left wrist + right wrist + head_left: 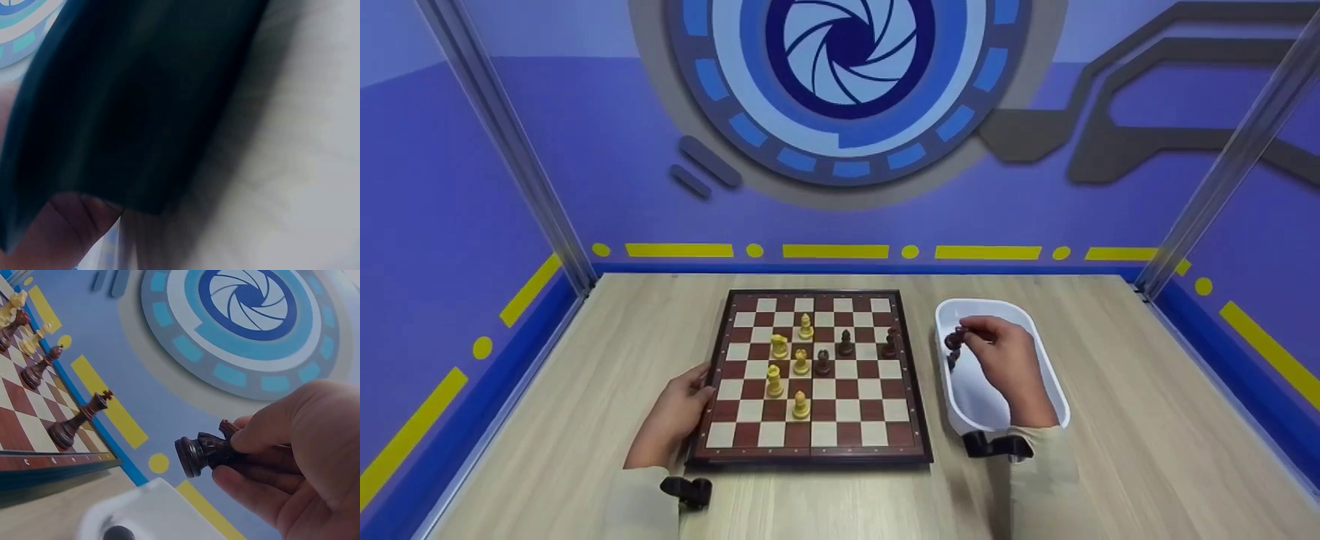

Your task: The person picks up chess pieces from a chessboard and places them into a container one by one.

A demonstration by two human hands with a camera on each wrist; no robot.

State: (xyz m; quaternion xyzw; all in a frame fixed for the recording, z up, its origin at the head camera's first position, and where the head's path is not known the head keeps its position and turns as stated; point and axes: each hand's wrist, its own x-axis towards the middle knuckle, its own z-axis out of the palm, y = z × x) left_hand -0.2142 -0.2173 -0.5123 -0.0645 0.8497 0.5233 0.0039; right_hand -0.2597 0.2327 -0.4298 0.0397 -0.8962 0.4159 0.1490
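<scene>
Chess piece, dark and probably light, stiff and slightly slick, is pinched by the right hand over the white tub; the narrow part above its base should give the surest hold; the left hand touches the left edge of the chessboard, whether gripping I cannot tell

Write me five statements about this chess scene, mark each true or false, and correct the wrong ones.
1. The right grip holds a dark chess piece. True.
2. The left grip holds a yellow piece. False: it holds the chessboard by its left edge.
3. Five yellow pieces stand on the chessboard. True.
4. The white tub stands left of the chessboard. False: it stands to the right.
5. The tub is empty. False: a piece lies inside.
</scene>
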